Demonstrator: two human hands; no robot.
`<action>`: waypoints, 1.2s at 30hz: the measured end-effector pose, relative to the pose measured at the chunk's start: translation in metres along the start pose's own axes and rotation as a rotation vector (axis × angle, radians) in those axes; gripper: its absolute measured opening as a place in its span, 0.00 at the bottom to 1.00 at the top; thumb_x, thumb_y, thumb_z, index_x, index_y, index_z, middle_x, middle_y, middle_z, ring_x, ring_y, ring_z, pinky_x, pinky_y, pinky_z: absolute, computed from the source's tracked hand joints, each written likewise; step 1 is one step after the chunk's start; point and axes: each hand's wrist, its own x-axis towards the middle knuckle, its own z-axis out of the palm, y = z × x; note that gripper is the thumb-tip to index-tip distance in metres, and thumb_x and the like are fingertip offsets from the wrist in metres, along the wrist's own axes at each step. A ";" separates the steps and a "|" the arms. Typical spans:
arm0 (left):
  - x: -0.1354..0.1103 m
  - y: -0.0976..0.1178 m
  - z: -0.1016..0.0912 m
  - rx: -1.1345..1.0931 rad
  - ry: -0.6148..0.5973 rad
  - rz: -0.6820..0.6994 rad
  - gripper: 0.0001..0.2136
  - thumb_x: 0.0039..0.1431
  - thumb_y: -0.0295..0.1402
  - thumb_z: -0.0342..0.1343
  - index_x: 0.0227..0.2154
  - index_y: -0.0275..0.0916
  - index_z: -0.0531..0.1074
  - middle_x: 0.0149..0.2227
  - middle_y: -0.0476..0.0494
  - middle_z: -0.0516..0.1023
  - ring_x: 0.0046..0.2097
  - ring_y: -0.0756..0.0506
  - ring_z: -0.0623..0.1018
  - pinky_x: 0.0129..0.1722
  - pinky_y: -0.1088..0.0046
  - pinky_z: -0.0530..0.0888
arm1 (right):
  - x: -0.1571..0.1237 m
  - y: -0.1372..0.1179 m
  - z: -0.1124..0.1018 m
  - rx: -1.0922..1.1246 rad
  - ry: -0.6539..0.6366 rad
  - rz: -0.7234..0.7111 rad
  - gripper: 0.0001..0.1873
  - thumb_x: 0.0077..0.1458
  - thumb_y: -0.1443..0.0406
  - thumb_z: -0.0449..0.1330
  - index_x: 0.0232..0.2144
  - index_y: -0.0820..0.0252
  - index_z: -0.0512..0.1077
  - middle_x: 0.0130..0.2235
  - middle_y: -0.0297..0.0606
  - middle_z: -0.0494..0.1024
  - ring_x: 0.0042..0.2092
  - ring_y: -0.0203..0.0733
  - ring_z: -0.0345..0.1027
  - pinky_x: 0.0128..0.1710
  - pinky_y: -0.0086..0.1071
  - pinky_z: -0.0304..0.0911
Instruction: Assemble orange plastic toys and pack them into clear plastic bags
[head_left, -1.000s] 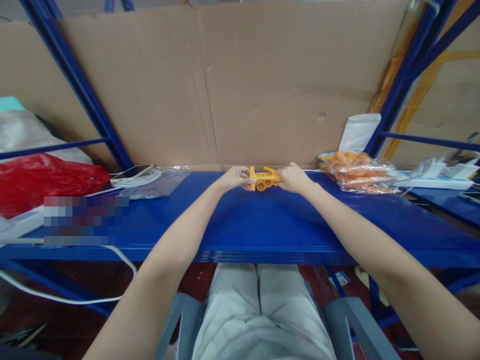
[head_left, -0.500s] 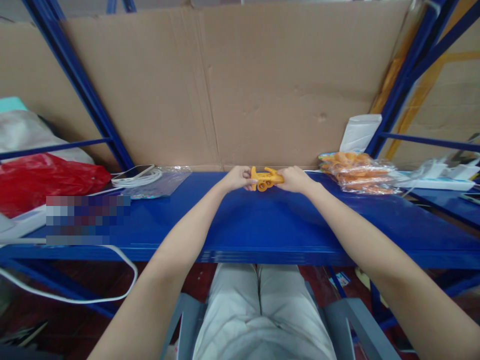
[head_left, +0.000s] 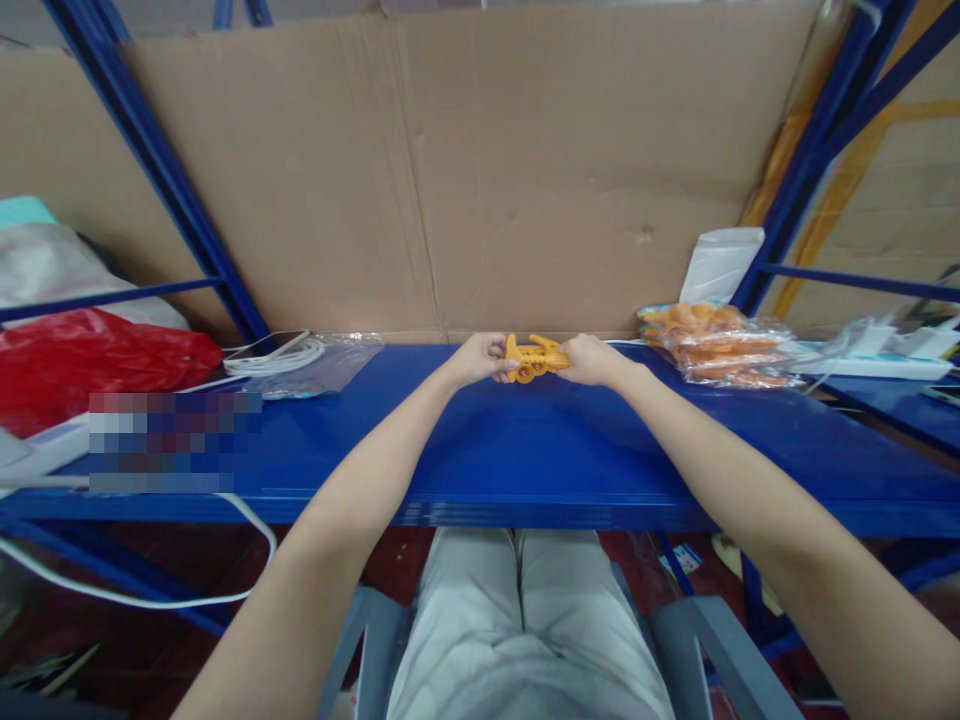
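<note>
Between my two hands is a yellow-orange toy vehicle with round wheels along its lower side. My left hand pinches its left end, where an upright blade-like part stands. My right hand is closed around its right end, hiding that part. The toy is held over the back of the blue table, close to the cardboard. Whether it touches the tabletop I cannot tell.
Plastic-wrapped orange pieces lie at the back right, beside a white power strip. On the left are a coiled white cable, a clear plastic bag and a red bag. Cardboard stands behind the table.
The toy vehicle has shifted very slightly to the right and its tilt looks a little different. Both hands keep their hold on its ends.
</note>
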 end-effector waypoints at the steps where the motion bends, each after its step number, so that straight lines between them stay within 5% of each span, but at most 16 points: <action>1: 0.000 0.001 0.001 0.018 0.014 0.006 0.12 0.48 0.26 0.67 0.33 0.31 0.70 0.22 0.48 0.76 0.22 0.51 0.76 0.26 0.75 0.75 | 0.000 -0.001 0.000 0.017 -0.010 0.001 0.14 0.55 0.62 0.55 0.35 0.63 0.78 0.34 0.46 0.81 0.36 0.47 0.76 0.33 0.32 0.62; 12: 0.001 0.007 0.004 0.075 0.098 0.055 0.10 0.49 0.24 0.65 0.35 0.32 0.72 0.25 0.49 0.76 0.21 0.53 0.74 0.26 0.75 0.73 | 0.001 0.001 -0.002 0.242 -0.097 0.011 0.10 0.51 0.65 0.57 0.32 0.59 0.79 0.27 0.36 0.79 0.28 0.38 0.72 0.28 0.27 0.57; 17: -0.001 0.006 -0.001 0.015 0.142 0.005 0.10 0.51 0.26 0.65 0.34 0.32 0.70 0.21 0.50 0.75 0.20 0.52 0.74 0.26 0.75 0.73 | 0.002 -0.002 0.000 0.209 0.018 0.042 0.14 0.55 0.61 0.56 0.40 0.61 0.77 0.34 0.40 0.81 0.34 0.42 0.74 0.30 0.28 0.58; 24: -0.005 0.001 -0.008 -0.020 0.035 -0.109 0.10 0.52 0.29 0.65 0.32 0.31 0.69 0.22 0.44 0.77 0.22 0.50 0.76 0.29 0.72 0.75 | -0.002 -0.007 -0.003 -0.105 0.073 0.024 0.19 0.59 0.60 0.54 0.47 0.64 0.73 0.41 0.50 0.80 0.44 0.51 0.75 0.37 0.33 0.63; 36: -0.003 0.001 -0.009 0.002 -0.069 -0.036 0.16 0.50 0.36 0.66 0.36 0.33 0.67 0.24 0.48 0.77 0.21 0.52 0.76 0.24 0.77 0.74 | -0.003 -0.005 -0.006 -0.103 0.007 0.004 0.20 0.58 0.59 0.53 0.42 0.67 0.77 0.37 0.51 0.81 0.40 0.50 0.76 0.36 0.33 0.63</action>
